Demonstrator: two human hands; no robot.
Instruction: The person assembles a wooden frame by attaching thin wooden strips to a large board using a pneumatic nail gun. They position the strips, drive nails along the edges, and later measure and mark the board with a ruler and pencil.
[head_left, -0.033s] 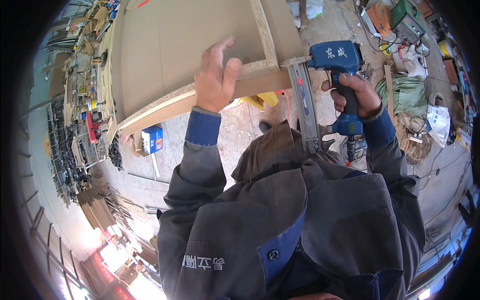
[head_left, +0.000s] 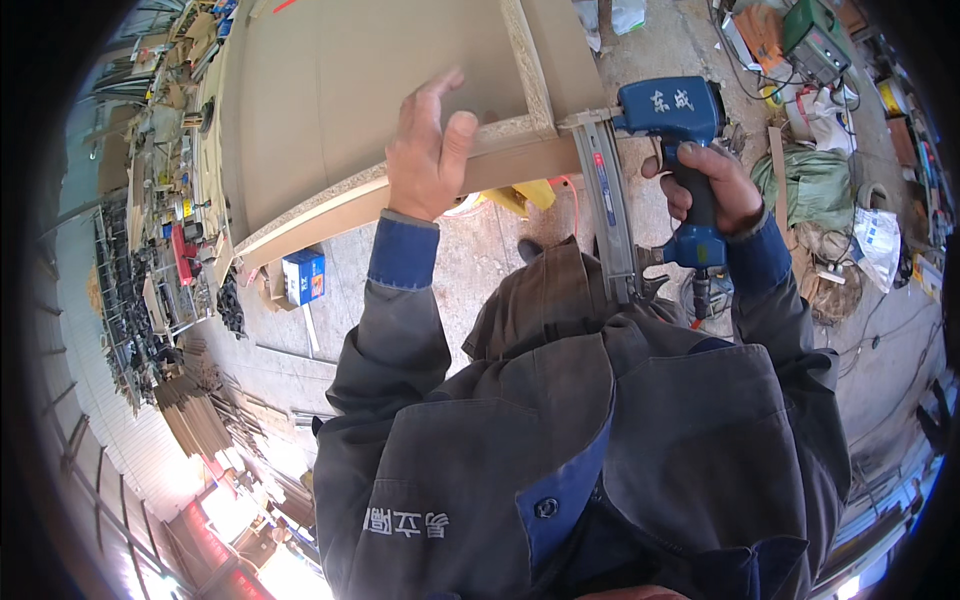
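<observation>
Head view looks straight down over a grey jacket (head_left: 600, 450) with blue cuffs onto a concrete floor (head_left: 480, 270). A large brown panel (head_left: 370, 90) fills the upper middle, edged by a chipboard strip (head_left: 530, 60) and a pale wooden batten (head_left: 520, 160) that runs along its near edge. At the left rim, racks of tools and stacked timber (head_left: 195, 415) crowd the floor, bent by the lens. A small blue box (head_left: 303, 276) lies on the concrete just below the batten's low end. Something yellow (head_left: 525, 193) shows under the batten between the two arms. To the right lie a green sack (head_left: 815, 185), a white bag (head_left: 880, 245), loose cables and a green machine (head_left: 815, 35) near the top edge. The jacket's collar and shoulders hide the floor directly beneath the work.

The left hand (head_left: 425, 150) rests on the panel, fingers together and extended up across the face, thumb lying over the batten, palm pressed flat against the edge. It grips nothing; it only bears on the wood.

The right hand (head_left: 710, 190) is wrapped tight round the handle of a blue nail gun (head_left: 670, 110). The gun's grey magazine (head_left: 610, 210) slants down toward the body, and its nose touches the batten's right end, at the panel's corner. Whether a finger is on the trigger cannot be told.
</observation>
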